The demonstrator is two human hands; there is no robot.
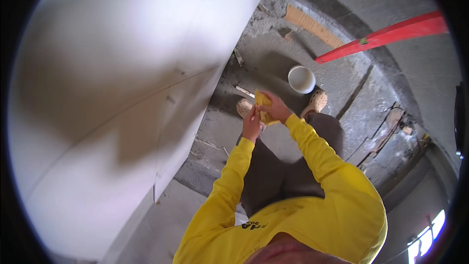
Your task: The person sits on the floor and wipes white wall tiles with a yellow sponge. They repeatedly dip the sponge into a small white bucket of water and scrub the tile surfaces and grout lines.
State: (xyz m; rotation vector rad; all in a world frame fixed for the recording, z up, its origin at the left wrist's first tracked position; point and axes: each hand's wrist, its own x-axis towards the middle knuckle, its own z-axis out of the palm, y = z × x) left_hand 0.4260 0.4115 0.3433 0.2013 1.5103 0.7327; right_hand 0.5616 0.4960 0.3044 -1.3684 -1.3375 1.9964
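Observation:
In front of my body, above the floor, both hands meet at a soft yellow piece that looks like a sponge (263,99). My right hand (278,109) is wrapped round it from the right, and parts of it stick out above and below the fingers. The fingers of my left hand (251,124) are closed at its left edge. A white bucket (302,79) stands upright on the floor just beyond my right hand, near my right shoe (317,99). My left shoe (243,107) shows beside my left hand.
A large white panel wall (122,68) rises close on my left. At the far right a long red level (386,36) leans. On the rough concrete floor lie a strip of cardboard (313,25), a white stick (245,91) and rubble (393,117) to the right.

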